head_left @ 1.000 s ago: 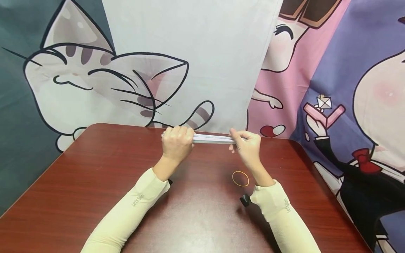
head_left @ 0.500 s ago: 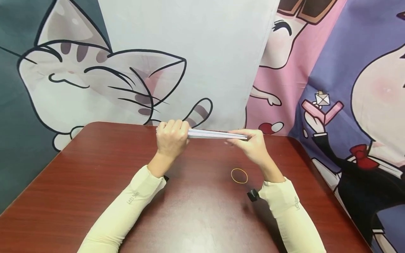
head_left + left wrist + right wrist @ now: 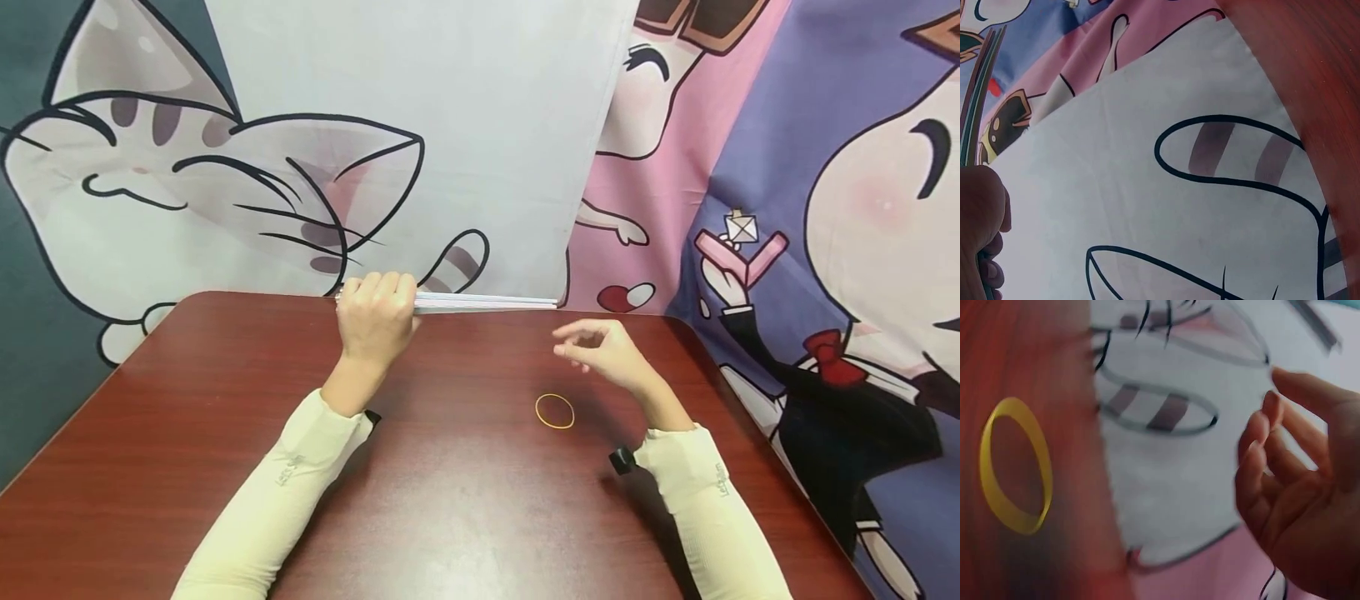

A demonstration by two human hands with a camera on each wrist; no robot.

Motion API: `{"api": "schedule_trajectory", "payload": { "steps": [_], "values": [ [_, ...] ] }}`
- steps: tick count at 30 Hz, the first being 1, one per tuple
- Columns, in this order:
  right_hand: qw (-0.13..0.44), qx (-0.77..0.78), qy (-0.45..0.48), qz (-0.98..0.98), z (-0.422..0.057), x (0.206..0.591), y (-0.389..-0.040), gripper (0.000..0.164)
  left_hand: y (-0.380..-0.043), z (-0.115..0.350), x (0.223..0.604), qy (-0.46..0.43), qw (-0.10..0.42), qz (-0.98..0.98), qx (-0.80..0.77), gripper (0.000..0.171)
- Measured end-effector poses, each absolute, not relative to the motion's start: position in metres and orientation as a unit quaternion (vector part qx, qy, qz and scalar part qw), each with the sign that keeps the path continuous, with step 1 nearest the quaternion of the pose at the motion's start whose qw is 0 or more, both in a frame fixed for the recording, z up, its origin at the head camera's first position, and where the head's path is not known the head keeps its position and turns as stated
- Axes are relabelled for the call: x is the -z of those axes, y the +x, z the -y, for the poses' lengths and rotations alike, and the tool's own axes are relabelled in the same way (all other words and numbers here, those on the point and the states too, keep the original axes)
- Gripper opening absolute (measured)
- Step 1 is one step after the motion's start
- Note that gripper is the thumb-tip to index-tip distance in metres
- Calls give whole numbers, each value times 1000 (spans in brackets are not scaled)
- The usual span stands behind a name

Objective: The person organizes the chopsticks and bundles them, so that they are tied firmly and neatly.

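Observation:
My left hand (image 3: 377, 317) grips one end of a bundle of long thin sticks (image 3: 487, 302) above the far edge of the table. The bundle lies nearly level, its free end pointing right. Green and brownish sticks (image 3: 977, 94) stand out in the left wrist view, where my fist (image 3: 982, 209) wraps their lower part. My right hand (image 3: 606, 352) is apart from the bundle, fingers loosely bent and nothing between them. A yellow rubber band (image 3: 555, 427) lies on the table to the left of and nearer than my right hand; it also shows in the right wrist view (image 3: 1046, 464).
The reddish-brown wooden table (image 3: 465, 492) reaches back to a cartoon-printed cloth backdrop (image 3: 495, 150). Small black wrist devices (image 3: 622, 460) stick out at the cuffs of both pale sleeves (image 3: 697, 483).
My right hand has let go of the sticks' right end and moved down and away from it. The left hand still holds the bundle. The view has shifted slightly rightward.

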State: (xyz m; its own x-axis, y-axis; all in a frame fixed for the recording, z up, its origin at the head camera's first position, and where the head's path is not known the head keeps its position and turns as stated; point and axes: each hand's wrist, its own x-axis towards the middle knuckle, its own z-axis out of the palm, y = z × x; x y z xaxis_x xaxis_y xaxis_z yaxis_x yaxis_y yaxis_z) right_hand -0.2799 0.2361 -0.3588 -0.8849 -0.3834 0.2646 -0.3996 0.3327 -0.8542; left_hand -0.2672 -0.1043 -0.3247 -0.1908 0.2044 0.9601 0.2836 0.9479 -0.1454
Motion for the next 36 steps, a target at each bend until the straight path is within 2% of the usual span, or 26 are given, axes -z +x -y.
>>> {"api": "schedule_trajectory", "payload": {
  "steps": [6, 10, 20, 24, 28, 33, 36],
  "values": [
    [-97, -453, 199, 863, -266, 398, -293, 32, -267, 101, 325, -162, 616, 770, 38, 30],
    [-147, -423, 194, 873, -269, 416, -300, 27, -266, 103, 325, -160, 626, 762, 38, 29],
    [-157, -355, 232, 892, -264, 420, -296, 5, -266, 99, 325, -163, 614, 771, 38, 27],
    [-165, -340, 262, 888, -264, 416, -295, 5, -267, 98, 325, -162, 608, 776, 38, 27],
    [-193, -409, 264, 852, -266, 410, -295, 12, -267, 98, 325, -162, 605, 778, 37, 25],
    [-216, -633, 208, 714, -258, 397, -291, 16, -266, 99, 326, -162, 600, 783, 32, 25],
    [-211, -757, 190, 589, -248, 382, -287, 29, -265, 100, 327, -163, 597, 785, 31, 26]
  ]
}}
